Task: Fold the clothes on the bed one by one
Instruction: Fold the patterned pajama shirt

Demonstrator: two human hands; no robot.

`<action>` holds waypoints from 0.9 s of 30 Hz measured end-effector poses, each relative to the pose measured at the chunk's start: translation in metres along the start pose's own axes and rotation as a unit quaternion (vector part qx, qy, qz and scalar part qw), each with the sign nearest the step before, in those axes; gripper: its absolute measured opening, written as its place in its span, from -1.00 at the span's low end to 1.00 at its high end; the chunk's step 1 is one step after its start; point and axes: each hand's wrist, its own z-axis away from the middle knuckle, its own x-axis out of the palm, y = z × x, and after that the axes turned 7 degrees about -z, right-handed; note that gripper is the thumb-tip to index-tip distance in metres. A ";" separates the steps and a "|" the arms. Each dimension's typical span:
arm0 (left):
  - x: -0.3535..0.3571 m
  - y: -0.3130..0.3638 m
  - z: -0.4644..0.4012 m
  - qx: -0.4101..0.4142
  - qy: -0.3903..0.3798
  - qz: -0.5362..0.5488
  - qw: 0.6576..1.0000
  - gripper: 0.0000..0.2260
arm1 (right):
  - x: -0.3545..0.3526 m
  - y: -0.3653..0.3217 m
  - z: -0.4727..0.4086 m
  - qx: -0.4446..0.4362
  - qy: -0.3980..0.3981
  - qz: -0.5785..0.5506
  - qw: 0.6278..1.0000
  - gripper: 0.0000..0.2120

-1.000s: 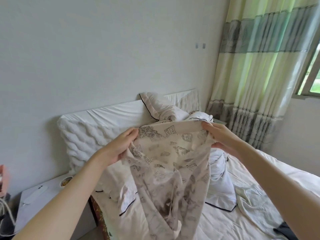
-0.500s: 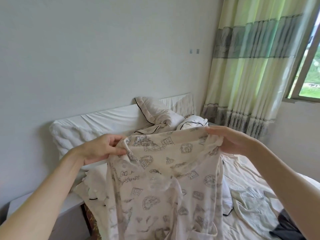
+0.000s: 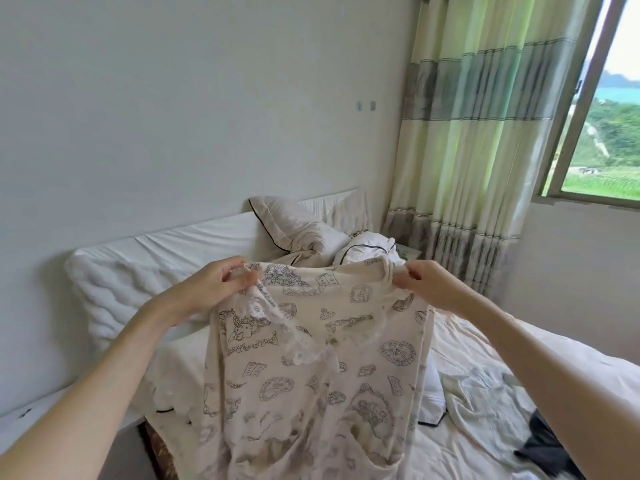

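Above the bed (image 3: 485, 358), seen from the head camera, a cream printed pajama top (image 3: 311, 358) hangs with its long axis vertical, hem toward the mattress. The left hand (image 3: 207, 289) pinches one top corner, fingers curled onto the cloth; the right hand (image 3: 433, 285) pinches the other. Both hands sit level and about equally near, the garment dropping straight below the fingers. Laying it flat looks like the next need.

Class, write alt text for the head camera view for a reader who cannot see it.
Two bare hands, left hand and right hand, pinch the top corners of a cream printed garment, holding it up over an unmade bed near a striped curtain.
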 end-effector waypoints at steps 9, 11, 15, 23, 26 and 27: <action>0.015 0.016 -0.022 0.017 -0.038 0.078 0.996 -0.56 | -0.033 0.016 0.016 0.088 0.027 -0.280 0.956 -0.84; 0.025 0.026 -0.032 0.028 0.019 0.062 0.998 -0.79 | -0.044 0.011 0.022 0.066 0.071 -0.289 0.953 -0.87; 0.044 0.053 -0.051 0.059 0.093 -0.081 0.991 -0.87 | -0.067 0.008 0.034 0.009 0.170 -0.046 0.984 -0.66; 0.090 0.088 -0.067 0.101 0.109 -0.011 0.989 -0.82 | -0.114 0.023 0.080 0.026 0.172 0.006 0.985 -0.69; 0.105 0.076 -0.075 0.062 0.079 -0.067 0.993 -0.84 | -0.114 0.035 0.084 0.080 0.109 0.065 0.989 -0.68; 0.109 0.073 -0.076 0.047 0.074 -0.065 0.994 -0.86 | -0.113 0.038 0.083 0.095 0.094 0.060 0.989 -0.68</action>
